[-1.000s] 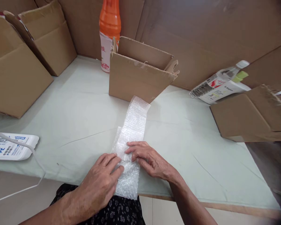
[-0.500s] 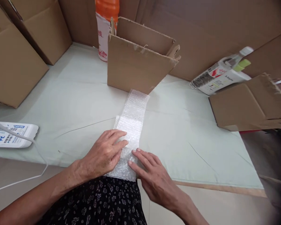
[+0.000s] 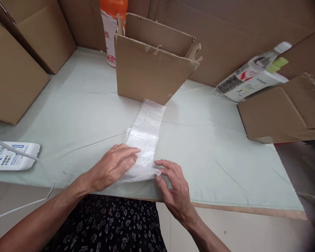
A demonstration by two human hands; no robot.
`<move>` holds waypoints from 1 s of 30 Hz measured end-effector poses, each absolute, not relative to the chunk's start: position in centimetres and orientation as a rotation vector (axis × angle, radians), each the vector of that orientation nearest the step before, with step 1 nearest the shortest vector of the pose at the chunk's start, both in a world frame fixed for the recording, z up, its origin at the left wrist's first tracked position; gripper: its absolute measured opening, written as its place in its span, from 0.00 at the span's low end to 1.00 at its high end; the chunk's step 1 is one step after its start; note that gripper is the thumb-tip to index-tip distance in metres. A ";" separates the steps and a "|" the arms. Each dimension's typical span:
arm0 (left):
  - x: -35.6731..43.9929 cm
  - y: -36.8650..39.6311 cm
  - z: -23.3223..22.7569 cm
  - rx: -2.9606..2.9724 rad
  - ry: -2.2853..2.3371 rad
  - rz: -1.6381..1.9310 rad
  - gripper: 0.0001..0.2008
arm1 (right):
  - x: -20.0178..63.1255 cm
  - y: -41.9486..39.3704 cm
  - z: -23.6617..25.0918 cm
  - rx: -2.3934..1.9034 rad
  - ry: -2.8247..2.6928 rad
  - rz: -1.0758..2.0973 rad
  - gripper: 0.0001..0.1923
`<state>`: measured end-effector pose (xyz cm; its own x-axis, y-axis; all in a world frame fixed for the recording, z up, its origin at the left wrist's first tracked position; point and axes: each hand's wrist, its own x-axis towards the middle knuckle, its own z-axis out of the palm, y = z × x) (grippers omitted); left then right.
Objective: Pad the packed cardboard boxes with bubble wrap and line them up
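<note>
place: workshop-like corner | signs: cloth-covered table, cardboard boxes, bubble wrap

Resting the left hand over a strip of bubble wrap just below the frame's centre; pinching its near right corner with the right hand. Facing an open cardboard box at upper centre, with an orange-and-white bottle partly behind it. Sharing a pale green cloth with a white, blue-printed item at the left edge and a clear bottle slanting at upper right.
</note>
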<state>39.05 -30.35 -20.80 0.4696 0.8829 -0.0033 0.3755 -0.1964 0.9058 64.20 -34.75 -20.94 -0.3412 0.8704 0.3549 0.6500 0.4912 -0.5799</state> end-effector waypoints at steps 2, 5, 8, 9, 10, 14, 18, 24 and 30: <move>38.2 -30.3 -20.5 1.560 1.031 0.657 0.25 | 64.1 -33.4 -21.4 -1.321 -2.066 0.415 0.04; 38.4 -30.4 -20.7 1.491 1.119 0.646 0.32 | 63.9 -31.4 -22.8 -1.364 -2.092 0.303 0.05; 40.1 -30.9 -21.6 1.584 1.359 0.752 0.27 | 63.9 -30.5 -23.4 -1.398 -2.140 0.205 0.04; 40.8 -31.1 -22.0 1.623 1.420 0.805 0.24 | 63.9 -30.5 -23.2 -1.403 -2.141 0.169 0.02; 41.3 -31.2 -22.3 1.665 1.462 0.858 0.23 | 64.1 -30.7 -22.9 -1.397 -2.132 0.131 0.03; 42.4 -31.6 -23.4 1.800 1.531 0.985 0.25 | 64.3 -32.4 -21.0 -1.220 -2.222 0.101 0.18; 42.3 -31.6 -23.9 1.867 1.542 1.021 0.26 | 63.3 -32.4 -21.2 -1.062 -2.557 0.130 0.19; 40.9 -33.1 -22.2 2.210 1.414 1.110 0.29 | 62.3 -29.7 -21.3 -0.986 -2.548 0.160 0.15; 39.9 -33.9 -21.1 2.182 1.198 0.992 0.21 | 63.7 -29.9 -19.2 -1.140 -2.425 0.855 0.11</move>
